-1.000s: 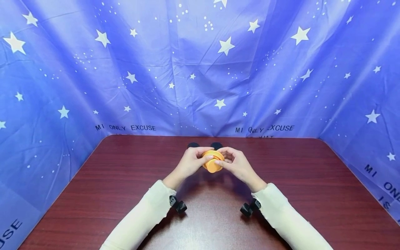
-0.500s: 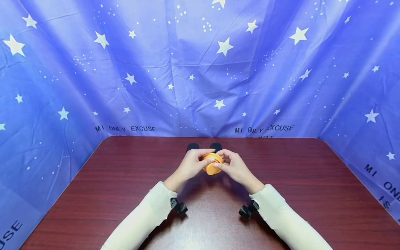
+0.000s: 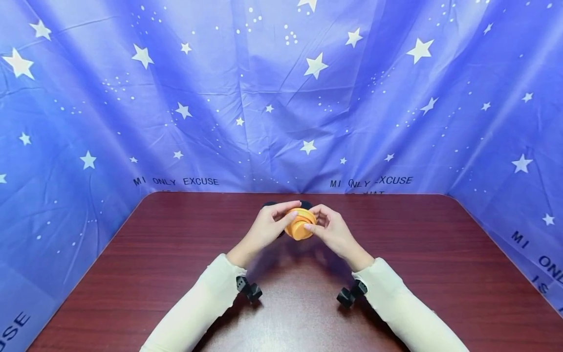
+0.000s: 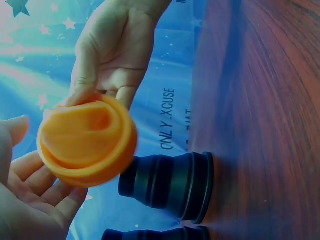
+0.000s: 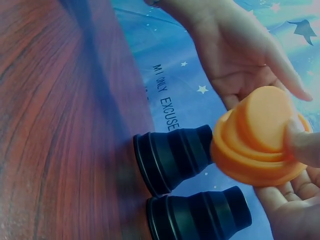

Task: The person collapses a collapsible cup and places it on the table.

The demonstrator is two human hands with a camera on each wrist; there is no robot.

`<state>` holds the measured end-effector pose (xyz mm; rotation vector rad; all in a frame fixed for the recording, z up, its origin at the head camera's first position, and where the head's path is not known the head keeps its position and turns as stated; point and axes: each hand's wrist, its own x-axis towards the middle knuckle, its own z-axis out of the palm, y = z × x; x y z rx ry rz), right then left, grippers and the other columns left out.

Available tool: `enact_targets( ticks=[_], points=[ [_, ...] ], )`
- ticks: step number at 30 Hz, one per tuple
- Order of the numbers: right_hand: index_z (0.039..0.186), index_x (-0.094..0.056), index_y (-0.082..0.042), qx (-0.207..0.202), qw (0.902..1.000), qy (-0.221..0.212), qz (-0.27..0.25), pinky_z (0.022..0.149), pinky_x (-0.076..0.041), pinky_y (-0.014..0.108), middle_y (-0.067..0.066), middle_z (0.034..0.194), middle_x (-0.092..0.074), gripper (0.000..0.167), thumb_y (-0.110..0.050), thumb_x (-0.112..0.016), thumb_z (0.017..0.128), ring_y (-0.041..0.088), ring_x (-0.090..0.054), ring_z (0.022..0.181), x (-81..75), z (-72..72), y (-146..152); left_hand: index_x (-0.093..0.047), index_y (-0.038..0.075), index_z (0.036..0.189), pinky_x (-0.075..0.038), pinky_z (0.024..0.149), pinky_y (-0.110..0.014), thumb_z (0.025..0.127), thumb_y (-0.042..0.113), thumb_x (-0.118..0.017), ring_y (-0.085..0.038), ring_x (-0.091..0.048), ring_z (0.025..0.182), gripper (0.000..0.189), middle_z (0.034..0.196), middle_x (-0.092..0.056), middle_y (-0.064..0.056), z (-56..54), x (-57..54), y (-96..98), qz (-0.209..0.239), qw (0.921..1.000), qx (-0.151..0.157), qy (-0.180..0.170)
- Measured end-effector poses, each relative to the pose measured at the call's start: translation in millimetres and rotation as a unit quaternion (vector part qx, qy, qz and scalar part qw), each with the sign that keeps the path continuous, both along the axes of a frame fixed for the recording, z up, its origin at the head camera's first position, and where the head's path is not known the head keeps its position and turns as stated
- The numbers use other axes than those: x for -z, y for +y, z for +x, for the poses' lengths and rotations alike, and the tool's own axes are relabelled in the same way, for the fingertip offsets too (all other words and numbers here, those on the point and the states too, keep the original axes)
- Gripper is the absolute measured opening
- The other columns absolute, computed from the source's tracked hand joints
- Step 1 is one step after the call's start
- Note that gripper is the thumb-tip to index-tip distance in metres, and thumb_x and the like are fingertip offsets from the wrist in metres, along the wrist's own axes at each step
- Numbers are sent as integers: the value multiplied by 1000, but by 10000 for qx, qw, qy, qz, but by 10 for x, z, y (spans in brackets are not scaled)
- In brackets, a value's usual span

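An orange collapsible cup (image 3: 301, 226), partly folded with its base toward me, is held above the table between both hands. My right hand (image 3: 333, 232) pinches it, the thumb pressing on the base and the fingers behind the rim. My left hand (image 3: 264, 229) has its fingers curled behind the rim on the other side. In the left wrist view the left thumb (image 4: 19, 130) stands away from the cup. The right wrist view shows the folded rings of the cup tilted around its raised base.
Two black collapsible cups (image 5: 175, 157) (image 5: 202, 215) stand extended, wide end down, on the dark red wooden table (image 3: 132, 274), just beyond the hands. A blue curtain (image 3: 272, 98) with white stars surrounds the table's back and sides.
My left thumb has lifted off the orange cup's base and spread away. Both hands and the cup first dip slightly, then rise and cover more of the black cups behind.
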<state>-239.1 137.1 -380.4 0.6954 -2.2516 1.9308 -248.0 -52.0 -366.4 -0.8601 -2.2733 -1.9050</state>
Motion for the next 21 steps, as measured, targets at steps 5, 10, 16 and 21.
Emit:
enact_targets(
  ticks=[5,10,16,21],
  points=[
    [104,-50,16,58,9978,-165,-637,68,-51,18,3,87,-60,27,14,-63,80,6,-59,79,-17,-10,4,-50,-4,132,-47,90,-24,96,9,-53,-22,-56,112,38,130,-56,-20,-4,28,5,312,9992,47,-228],
    [105,-48,16,-2,9954,-293,-916,70,-51,18,-2,88,-60,27,15,-60,81,6,-59,80,-13,-19,9,-47,-5,135,-51,79,-22,94,4,-55,-11,-61,97,42,122,-58,-25,5,39,38,406,9973,194,-587],
    [105,-48,17,-78,9957,-311,-863,69,-51,18,1,87,-58,27,13,-61,81,7,-59,80,8,-21,13,-54,-11,123,-52,71,-20,90,-3,-58,-4,-61,81,34,109,-62,-29,120,-81,49,562,9968,152,-550],
    [104,-50,16,-25,9972,-242,-702,68,-51,18,6,86,-58,27,9,-64,82,7,-59,80,21,-23,5,-58,-13,116,-52,67,-20,89,-4,-59,-5,-63,77,28,103,-64,-30,181,-130,31,705,9970,168,-269]
  ],
)
